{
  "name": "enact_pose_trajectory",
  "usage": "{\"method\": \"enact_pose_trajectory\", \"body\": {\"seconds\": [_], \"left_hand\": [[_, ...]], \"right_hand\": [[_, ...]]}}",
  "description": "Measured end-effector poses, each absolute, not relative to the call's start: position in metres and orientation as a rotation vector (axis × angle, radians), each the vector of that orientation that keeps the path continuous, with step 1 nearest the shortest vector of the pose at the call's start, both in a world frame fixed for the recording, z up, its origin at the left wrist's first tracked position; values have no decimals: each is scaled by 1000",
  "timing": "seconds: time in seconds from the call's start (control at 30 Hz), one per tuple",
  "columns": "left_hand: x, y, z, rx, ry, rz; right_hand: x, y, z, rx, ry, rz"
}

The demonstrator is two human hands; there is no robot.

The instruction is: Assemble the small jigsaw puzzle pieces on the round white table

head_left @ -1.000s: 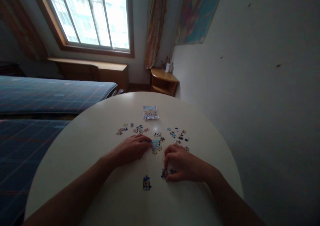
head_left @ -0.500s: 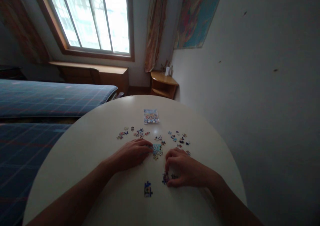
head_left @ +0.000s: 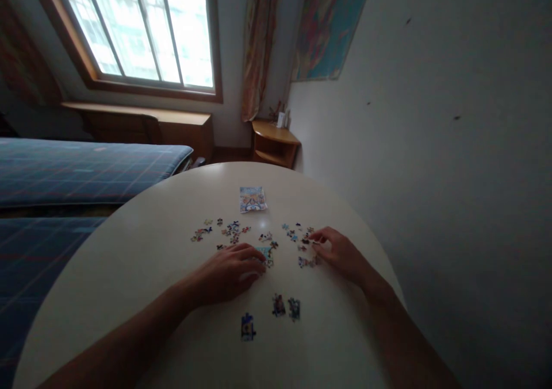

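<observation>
My left hand (head_left: 236,271) rests on the table, its fingers loosely spread, the tips over the left side of a greenish joined patch of puzzle pieces (head_left: 267,255). The fingers cover part of that patch. At the right-hand group of loose pieces is my right hand (head_left: 340,254), thumb and forefinger closed together on a small puzzle piece (head_left: 318,241), which they partly hide. A dark puzzle piece (head_left: 305,241) lies by its fingertips. Nearer to me lie a blue-edged joined block (head_left: 247,327) and two small dark clusters, a left one (head_left: 278,305) and a right one (head_left: 294,309).
More loose puzzle pieces (head_left: 233,228) are scattered on the left of the round white table (head_left: 181,331). Behind them lies a printed picture sheet (head_left: 253,199). A bed with a blue plaid cover (head_left: 86,170) stands at the left, a wall (head_left: 452,205) at the right.
My right hand has moved away from the two near dark clusters, forward and right to the loose pieces, uncovering the clusters. My left hand stays by the greenish patch. The view has shifted slightly.
</observation>
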State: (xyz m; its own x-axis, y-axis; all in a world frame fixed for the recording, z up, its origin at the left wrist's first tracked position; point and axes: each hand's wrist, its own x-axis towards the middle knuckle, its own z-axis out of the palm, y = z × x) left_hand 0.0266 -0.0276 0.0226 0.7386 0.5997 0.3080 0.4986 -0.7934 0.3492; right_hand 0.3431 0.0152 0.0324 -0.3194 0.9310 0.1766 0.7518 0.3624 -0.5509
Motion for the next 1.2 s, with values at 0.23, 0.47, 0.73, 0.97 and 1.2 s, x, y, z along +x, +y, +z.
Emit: {"method": "enact_pose_trajectory", "body": {"seconds": [0.23,0.47,0.73,0.97,1.2], "left_hand": [[30,-22,15,2715,967,643],[33,-20,7,2694,1037,695],[32,-19,6,2688,1023,701],[31,-21,9,2694,1018,678],[28,-21,12,2677,1064,674]], "right_hand": [[360,25,22,-1645,-2030,459],[357,25,18,-1620,-2039,475],[368,31,13,-1673,-2046,446],[365,27,18,-1679,-2060,452],[356,25,21,-1686,-2058,356]]}}
